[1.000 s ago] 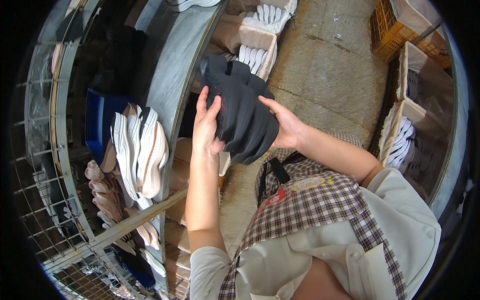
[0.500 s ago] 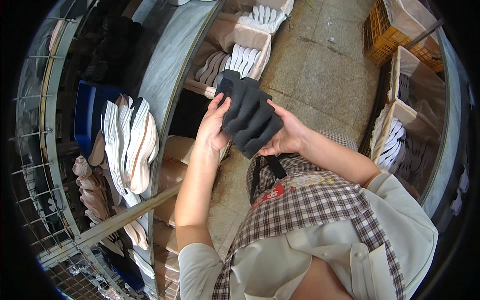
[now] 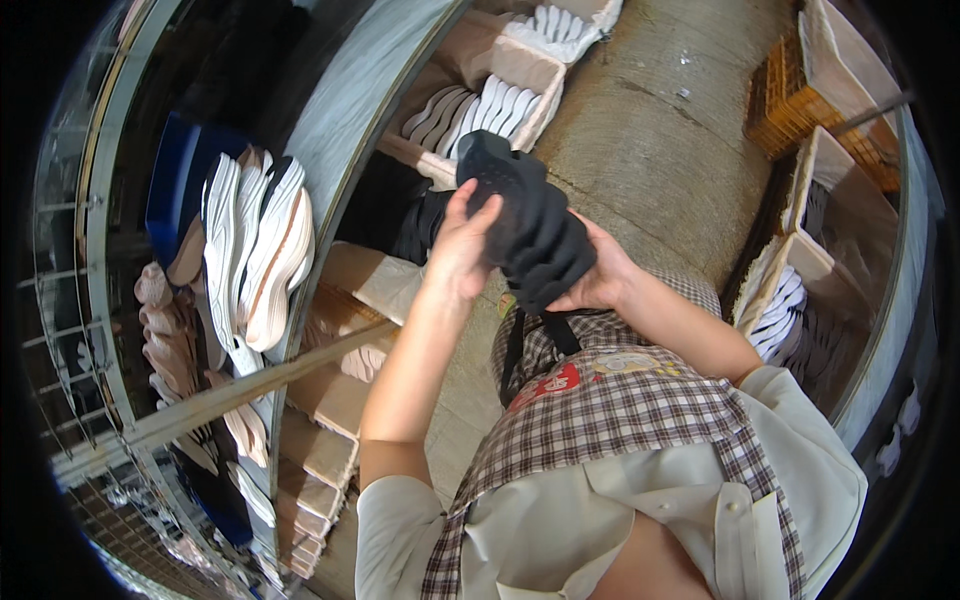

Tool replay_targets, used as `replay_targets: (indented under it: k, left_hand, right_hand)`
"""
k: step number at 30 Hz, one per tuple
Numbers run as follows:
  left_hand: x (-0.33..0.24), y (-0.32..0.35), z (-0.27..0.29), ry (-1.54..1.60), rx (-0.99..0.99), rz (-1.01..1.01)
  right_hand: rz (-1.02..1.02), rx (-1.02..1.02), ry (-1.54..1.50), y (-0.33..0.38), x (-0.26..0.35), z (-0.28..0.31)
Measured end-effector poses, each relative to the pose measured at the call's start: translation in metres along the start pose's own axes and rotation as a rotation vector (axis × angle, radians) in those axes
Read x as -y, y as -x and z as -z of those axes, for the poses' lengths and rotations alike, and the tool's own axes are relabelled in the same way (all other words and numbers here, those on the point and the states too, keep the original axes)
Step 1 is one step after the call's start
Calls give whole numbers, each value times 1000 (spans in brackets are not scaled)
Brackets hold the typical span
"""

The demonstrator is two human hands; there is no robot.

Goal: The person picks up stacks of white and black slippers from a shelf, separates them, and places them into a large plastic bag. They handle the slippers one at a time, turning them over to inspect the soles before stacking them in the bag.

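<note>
The black shoe upper (image 3: 528,232), a soft dark knitted piece, sits up in front of my chest, held between both hands above the concrete floor (image 3: 650,130). My left hand (image 3: 462,240) has its fingers (image 3: 478,205) curled over the near edge of the fabric, pinching it closed from the left side. My right hand (image 3: 598,280) cups the piece from below and to the right, gripping the lower end; its fingertips are hidden behind the fabric, so I cannot say how tightly they close. I judge that I am in the handling or checking step: the piece is off any shelf and turned up to my eyes, not yet set down anywhere.

Just below it hangs my checked apron (image 3: 620,410) with its dark strap. To my left runs a curved grey shelf edge (image 3: 340,130), with a stack of white soles (image 3: 255,250) standing on edge behind it, and tan insoles (image 3: 165,320) lower down. Ahead, cardboard boxes (image 3: 520,75) hold more white soles. To my right are further boxes (image 3: 820,240) and an orange crate (image 3: 785,100).

Whatever move follows, it calls for keeping both grips until one hand has the limp fabric securely, since it will sag and fold if released on one side.
</note>
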State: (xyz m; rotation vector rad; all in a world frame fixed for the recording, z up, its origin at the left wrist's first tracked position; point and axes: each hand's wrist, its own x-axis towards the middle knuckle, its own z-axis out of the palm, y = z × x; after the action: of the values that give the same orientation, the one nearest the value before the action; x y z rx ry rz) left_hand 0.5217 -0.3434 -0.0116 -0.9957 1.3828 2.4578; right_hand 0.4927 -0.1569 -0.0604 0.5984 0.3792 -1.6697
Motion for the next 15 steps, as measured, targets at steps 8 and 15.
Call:
replay_targets:
  k: [8,15]
  left_hand:
    - [44,6,-2,75,57,-201]
    - [17,17,4,237,349,-339]
  right_hand:
    - [157,-54,100,9,-2,22]
    - [615,-7,539,36,17,-20]
